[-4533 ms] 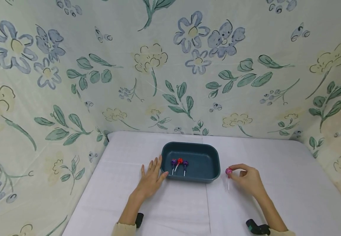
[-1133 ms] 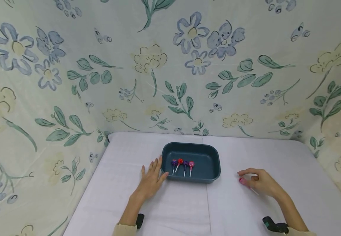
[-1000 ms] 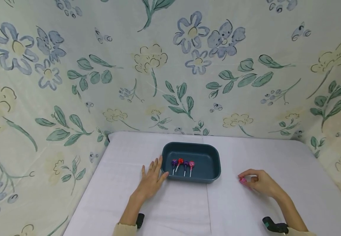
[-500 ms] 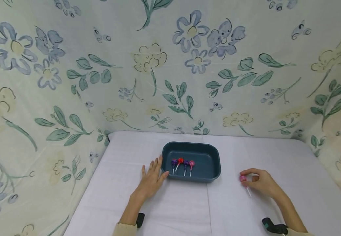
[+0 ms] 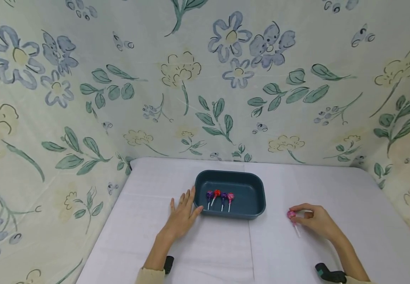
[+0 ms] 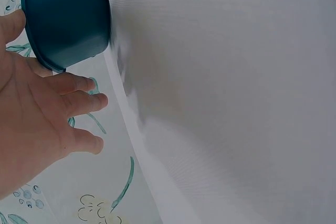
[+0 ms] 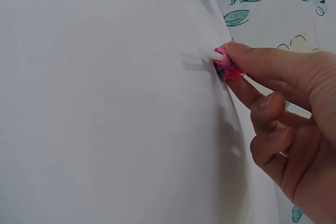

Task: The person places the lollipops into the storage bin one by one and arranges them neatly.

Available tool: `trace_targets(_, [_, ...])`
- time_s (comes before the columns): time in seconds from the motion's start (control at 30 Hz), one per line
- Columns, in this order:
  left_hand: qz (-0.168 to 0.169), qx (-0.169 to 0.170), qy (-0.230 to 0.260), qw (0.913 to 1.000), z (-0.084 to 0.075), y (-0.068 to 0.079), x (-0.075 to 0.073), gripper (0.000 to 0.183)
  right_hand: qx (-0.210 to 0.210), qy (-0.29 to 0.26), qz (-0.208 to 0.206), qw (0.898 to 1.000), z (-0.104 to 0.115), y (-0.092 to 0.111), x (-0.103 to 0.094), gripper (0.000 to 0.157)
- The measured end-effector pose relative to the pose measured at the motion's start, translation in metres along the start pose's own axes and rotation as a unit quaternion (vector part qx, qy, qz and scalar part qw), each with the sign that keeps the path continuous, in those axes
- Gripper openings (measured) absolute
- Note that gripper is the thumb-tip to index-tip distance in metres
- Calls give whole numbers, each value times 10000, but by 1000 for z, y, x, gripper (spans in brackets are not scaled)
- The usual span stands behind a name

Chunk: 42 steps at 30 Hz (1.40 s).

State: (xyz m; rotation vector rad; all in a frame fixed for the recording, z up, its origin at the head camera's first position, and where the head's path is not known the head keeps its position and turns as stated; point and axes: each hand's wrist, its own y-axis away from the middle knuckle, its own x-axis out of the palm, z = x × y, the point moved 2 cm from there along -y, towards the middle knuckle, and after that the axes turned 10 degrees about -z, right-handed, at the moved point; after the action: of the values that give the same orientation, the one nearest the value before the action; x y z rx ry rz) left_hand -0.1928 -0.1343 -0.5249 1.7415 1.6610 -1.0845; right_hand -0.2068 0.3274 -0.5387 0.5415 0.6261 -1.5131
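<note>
Her right hand [image 5: 316, 221] pinches a pink lollipop [image 5: 291, 214] above the bench [image 5: 219, 252]; left hand [image 5: 181, 215] rests flat, fingers spread, against the tray [image 5: 258, 205].

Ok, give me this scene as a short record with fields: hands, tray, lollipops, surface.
left hand: flat on the cloth, fingers straight, touching the tray's left end
right hand: pinches a pink lollipop by its head, right of the tray
tray: dark teal, rectangular, upright
lollipops in tray: four, in a row, sticks toward the person
cloth: white, covers the table
</note>
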Motion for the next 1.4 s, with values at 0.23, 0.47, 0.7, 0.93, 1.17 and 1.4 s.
trace_targets(0.23, [-4,2,6,10000,0,0,0,78,140,58,-190,9997,-1,0,4,39])
trace_targets(0.47, [-21,-1,-2,10000,0,0,0,77,575,-186,-461,9971,7,-9,5,51])
trace_targets(0.7, [-12,-7,19,10000,1,-1,0,78,297,-660,-987,9925,44,-22,15,51])
trace_targets(0.93, [5,-24,30,10000,1,-1,1,78,-140,-1062,-929,9899,92,-45,35,43])
trace_targets(1.17, [22,-19,45,10000,0,-2,0,77,-628,-489,-1051,9913,125,-62,64,32])
trace_targets(1.4, [90,-59,10,9999,0,-2,-1,78,-797,8,-895,9928,143,-70,90,26])
